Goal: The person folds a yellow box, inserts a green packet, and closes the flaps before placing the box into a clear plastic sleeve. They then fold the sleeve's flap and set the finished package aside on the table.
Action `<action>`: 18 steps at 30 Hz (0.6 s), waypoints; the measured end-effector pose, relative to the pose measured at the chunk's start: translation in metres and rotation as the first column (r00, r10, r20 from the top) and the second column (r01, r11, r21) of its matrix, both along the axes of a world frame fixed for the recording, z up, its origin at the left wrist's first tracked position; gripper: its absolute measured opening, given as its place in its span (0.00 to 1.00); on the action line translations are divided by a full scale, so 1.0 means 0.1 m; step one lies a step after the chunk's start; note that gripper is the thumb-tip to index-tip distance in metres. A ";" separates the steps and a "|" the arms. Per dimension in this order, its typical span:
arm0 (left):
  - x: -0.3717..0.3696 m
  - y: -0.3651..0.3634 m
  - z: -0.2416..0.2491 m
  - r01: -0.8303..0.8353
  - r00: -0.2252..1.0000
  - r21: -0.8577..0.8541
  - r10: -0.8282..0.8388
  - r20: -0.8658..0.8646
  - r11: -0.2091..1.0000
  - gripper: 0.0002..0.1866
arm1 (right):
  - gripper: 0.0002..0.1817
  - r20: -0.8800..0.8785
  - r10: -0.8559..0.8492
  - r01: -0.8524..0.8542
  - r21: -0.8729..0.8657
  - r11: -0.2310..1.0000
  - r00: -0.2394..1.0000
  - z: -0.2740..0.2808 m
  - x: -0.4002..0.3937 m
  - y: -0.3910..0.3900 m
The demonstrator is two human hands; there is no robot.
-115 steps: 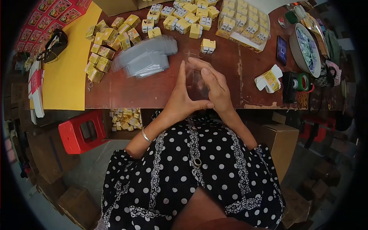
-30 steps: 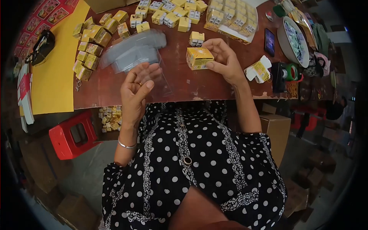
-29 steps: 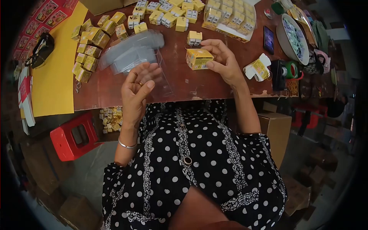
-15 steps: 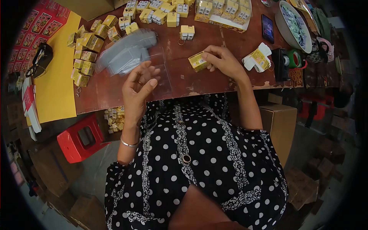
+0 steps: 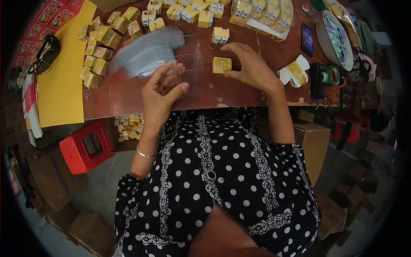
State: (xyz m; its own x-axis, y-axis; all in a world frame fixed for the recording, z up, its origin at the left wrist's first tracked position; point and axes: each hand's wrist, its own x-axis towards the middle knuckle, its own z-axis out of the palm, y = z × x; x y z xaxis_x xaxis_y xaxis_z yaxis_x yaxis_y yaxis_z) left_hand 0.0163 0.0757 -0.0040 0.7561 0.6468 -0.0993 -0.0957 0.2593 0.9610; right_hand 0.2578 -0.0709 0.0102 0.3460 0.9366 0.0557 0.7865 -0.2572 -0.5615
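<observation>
A small yellow printed box (image 5: pixel 221 65) sits on the brown table in front of me. My right hand (image 5: pixel 252 68) is spread around its right side, thumb near its lower corner and index finger reaching above it, not gripping it. Over the table's front edge my left hand (image 5: pixel 164 85) is raised, fingers loosely bent and apart from the thumb. Beyond its fingertips lies a pile of clear plastic sheets (image 5: pixel 145 53), overlapped by the hand in this view. A yellow-and-white block keychain (image 5: pixel 220 35) with a metal ring rests just behind the box.
Yellow boxes (image 5: pixel 102 53) cluster at left, more block keychains (image 5: pixel 189 13) at the back. A filled display box (image 5: pixel 261 23), phone (image 5: pixel 307 39) and bowl (image 5: pixel 320 34) stand at back right. Flattened cartons (image 5: pixel 295 72) and green tape (image 5: pixel 333 76) lie right; a red stool (image 5: pixel 70 150) stands below.
My right hand has let go of the yellow box and its fingers have spread; the box now rests on the table. My left hand stays raised. The view has shifted slightly.
</observation>
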 end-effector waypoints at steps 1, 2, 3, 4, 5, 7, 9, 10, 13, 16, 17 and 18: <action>0.00 0.00 -0.01 0.005 1.000 -0.003 -0.005 0.005 1.000 0.33 | 0.30 -0.035 0.022 -0.023 -0.016 1.000 0.999 -0.03 0.00 -0.01; 0.01 0.00 -0.02 0.014 1.000 -0.005 -0.014 0.009 1.000 0.33 | 0.27 -0.072 0.040 -0.042 -0.029 0.999 0.997 -0.07 0.00 -0.02; 0.02 0.01 -0.02 0.012 1.000 -0.006 -0.012 0.006 1.000 0.33 | 0.27 -0.076 0.042 -0.045 -0.030 0.999 0.996 -0.11 -0.01 -0.02; 0.04 0.01 -0.03 0.017 1.000 0.001 -0.017 0.009 1.000 0.34 | 0.26 -0.027 0.054 -0.054 0.004 0.999 0.998 -0.15 -0.02 -0.02; 0.06 0.00 -0.03 0.019 1.000 0.010 -0.019 0.014 1.000 0.34 | 0.24 0.023 0.068 -0.068 0.040 0.997 0.997 -0.18 -0.03 -0.01; 0.09 -0.03 0.02 0.005 1.000 0.038 -0.005 0.013 0.999 0.34 | 0.24 -0.009 0.084 -0.083 0.073 0.994 0.996 -0.21 -0.04 0.00; 0.10 -0.03 0.02 -0.012 1.000 0.067 0.011 0.013 0.998 0.34 | 0.23 -0.041 0.105 -0.100 0.107 0.989 0.994 -0.20 -0.04 0.01; 0.10 -0.03 -0.01 -0.015 1.000 0.092 0.012 0.025 0.996 0.34 | 0.22 -0.053 0.088 -0.083 0.088 0.993 0.995 -0.19 -0.03 0.01; 0.09 -0.02 -0.01 -0.031 0.999 0.113 0.028 0.028 0.993 0.34 | 0.21 -0.264 0.043 0.029 0.264 0.964 0.964 -0.07 -0.01 -0.02; 0.09 -0.04 -0.03 -0.019 1.000 0.122 0.019 0.002 0.992 0.35 | 0.21 -0.629 0.153 0.269 0.522 0.809 0.762 0.28 -0.19 0.01; 0.11 -0.05 -0.03 -0.004 1.000 0.142 0.004 0.000 0.990 0.35 | 0.22 -0.595 0.161 0.260 0.557 0.789 0.787 0.39 -0.25 0.04; 0.13 -0.07 -0.02 0.005 1.000 0.142 -0.005 0.004 0.990 0.35 | 0.22 -0.558 0.168 0.248 0.592 0.767 0.812 0.43 -0.30 0.07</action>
State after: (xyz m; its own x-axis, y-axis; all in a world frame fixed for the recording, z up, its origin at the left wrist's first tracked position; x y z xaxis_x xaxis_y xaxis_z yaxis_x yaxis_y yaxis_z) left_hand 0.0296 0.0691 -0.0059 0.7597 0.6502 -0.0032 -0.0989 0.1204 0.9878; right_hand 0.2277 -0.0638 0.0535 0.5425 0.7423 0.3933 0.2787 0.2826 -0.9178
